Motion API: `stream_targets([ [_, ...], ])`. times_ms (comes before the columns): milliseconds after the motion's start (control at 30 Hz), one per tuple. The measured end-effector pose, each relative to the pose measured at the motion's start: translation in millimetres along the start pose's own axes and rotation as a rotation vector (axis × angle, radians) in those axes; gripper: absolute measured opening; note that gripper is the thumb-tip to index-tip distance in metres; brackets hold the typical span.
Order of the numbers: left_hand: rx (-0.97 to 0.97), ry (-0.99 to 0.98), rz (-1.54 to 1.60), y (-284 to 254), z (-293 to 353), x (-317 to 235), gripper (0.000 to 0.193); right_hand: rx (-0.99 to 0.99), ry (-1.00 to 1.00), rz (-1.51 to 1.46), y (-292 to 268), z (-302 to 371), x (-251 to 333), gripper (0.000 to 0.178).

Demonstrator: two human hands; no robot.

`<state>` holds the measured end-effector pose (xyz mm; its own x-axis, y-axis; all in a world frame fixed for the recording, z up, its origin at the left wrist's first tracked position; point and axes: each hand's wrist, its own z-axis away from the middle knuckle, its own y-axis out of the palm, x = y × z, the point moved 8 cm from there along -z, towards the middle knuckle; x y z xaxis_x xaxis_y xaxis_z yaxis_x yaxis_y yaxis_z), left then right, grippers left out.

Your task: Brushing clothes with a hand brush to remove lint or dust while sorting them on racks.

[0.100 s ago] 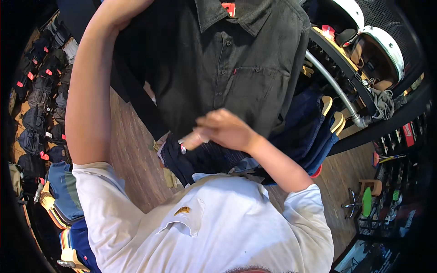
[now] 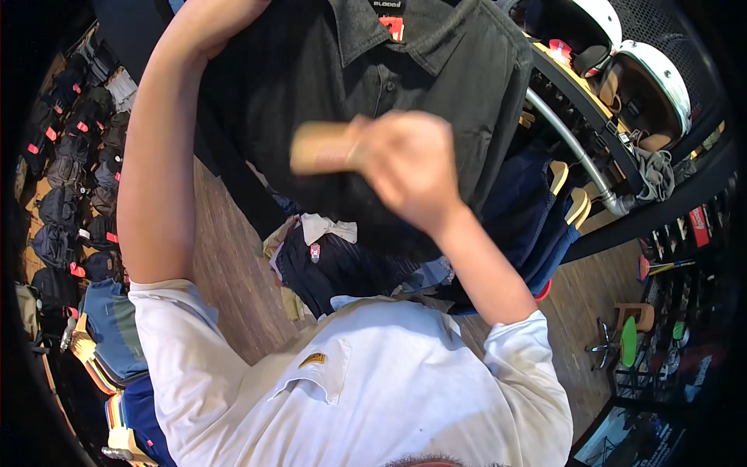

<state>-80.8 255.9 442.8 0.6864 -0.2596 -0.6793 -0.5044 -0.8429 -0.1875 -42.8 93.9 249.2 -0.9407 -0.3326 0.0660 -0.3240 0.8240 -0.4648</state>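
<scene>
A black button-up shirt point(image 2: 303, 93) with a collar and chest pocket hangs upright in front of me. Across its front is my right hand point(image 2: 412, 163), smeared by motion, its fingers closed round a tan, wooden-looking block with rounded ends point(image 2: 319, 148), like a brush handle. The block's underside cannot be made out, nor whether it touches the cloth. My left arm reaches up along the shirt's left side. Of my left hand point(image 2: 222, 17) only the wrist end shows at the top edge, by the shirt's shoulder; its fingers are out of the picture.
Garments on wooden hangers point(image 2: 576, 206) hang at the right beneath a metal pipe point(image 2: 572, 140). White helmets point(image 2: 657, 86) rest on a shelf above. Dark folded clothes point(image 2: 342, 268) lie below the shirt. Dark bags and caps point(image 2: 58, 202) line the left wall. A chair point(image 2: 626, 335) stands far right.
My right hand has moved up the shirt with the tan block, from near its lower part to chest height. The shirt has shifted slightly; a white bow-shaped cloth below is now uncovered.
</scene>
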Motion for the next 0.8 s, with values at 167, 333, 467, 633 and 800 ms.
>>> stream_targets([
  [167, -0.001, -0.032, 0.103, -2.6, -15.5, 9.5, 0.027, 0.323, 0.12, 0.551, 24.1, 35.7, -19.1, 0.033],
  [333, -0.714, -0.535, -1.239, -119.4, 87.4, -82.2, 0.032, 0.592, -0.108, 0.233, 55.1, 92.2, 5.8, 0.029],
  [467, -0.188, -0.176, -0.168, -59.3, 14.3, 17.4, 0.029, -0.289, 0.146, 0.624, -70.8, 0.5, -29.2, 0.046],
  [633, 0.092, 0.034, 0.403, -28.9, -15.0, -2.0, 0.031, 0.661, 0.051, 0.606, 18.3, 113.4, -69.9, 0.033],
  [800, -0.647, -0.362, -0.786, -51.7, 19.5, -29.7, 0.032, 0.422, 0.035, 0.38, -15.2, 74.0, -35.8, 0.042],
])
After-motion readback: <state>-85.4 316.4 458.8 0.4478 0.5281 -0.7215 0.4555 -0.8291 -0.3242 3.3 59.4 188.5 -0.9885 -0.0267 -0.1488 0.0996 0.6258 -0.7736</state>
